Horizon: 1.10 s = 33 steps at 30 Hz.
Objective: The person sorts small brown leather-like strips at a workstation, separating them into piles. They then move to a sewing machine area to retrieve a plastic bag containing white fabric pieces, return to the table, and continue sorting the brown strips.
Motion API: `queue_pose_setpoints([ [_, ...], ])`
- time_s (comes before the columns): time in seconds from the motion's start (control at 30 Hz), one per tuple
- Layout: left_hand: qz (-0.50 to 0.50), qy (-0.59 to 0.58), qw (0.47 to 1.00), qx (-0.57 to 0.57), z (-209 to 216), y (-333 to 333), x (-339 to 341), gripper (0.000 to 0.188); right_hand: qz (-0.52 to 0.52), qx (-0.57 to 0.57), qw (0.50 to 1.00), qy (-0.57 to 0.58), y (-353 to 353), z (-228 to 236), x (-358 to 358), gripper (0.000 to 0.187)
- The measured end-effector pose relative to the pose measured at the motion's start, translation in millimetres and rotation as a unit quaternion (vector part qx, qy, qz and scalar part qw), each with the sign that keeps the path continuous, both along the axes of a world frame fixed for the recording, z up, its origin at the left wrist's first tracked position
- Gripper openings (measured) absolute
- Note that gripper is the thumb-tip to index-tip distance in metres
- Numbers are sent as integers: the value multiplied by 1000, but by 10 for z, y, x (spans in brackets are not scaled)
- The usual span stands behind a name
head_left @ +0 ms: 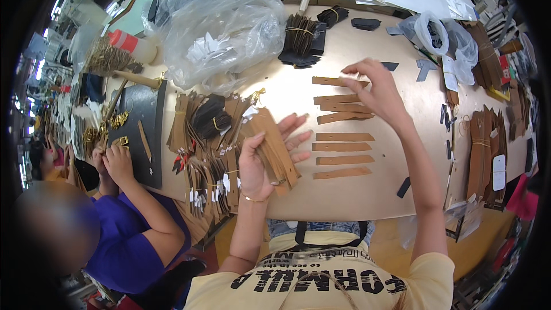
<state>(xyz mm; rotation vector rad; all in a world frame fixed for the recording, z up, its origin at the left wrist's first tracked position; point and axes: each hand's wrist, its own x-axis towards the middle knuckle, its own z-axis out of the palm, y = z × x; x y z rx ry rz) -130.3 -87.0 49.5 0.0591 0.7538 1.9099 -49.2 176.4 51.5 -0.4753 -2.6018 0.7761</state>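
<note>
My left hand (256,166) is closed around a stack of brown leather strips (274,148), its fingers spread out past the stack's right side. My right hand (379,89) reaches over the table's middle, its thumb and fingers curled at the right part of the farthest leather strip (327,81). Below that strip, several like it lie crosswise in a column, among them a close group (344,107) and the nearest one (343,173). Most have a pointed right end and a small hole near the left end.
Bundled brown pieces with white tags (215,189) lie left of my left hand. Beyond are a large clear plastic bag (218,28) and dark bundles (299,40). At right lie more brown bundles (481,149). A person in blue (129,235) works at a black board (150,155).
</note>
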Motion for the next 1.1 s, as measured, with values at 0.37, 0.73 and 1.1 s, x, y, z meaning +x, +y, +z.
queue_pose_setpoints([
  [0.37,-163,19,981,-102,-22,-77,359,54,63,-319,945,13,-1013,329,477,17],
  [0.73,-128,42,964,-231,-190,-579,299,50,-211,-118,970,-42,-1693,-254,1533,12],
  [1.1,-104,108,976,-157,-41,-462,321,52,-185,-102,976,-46,-1275,-297,1704,12],
])
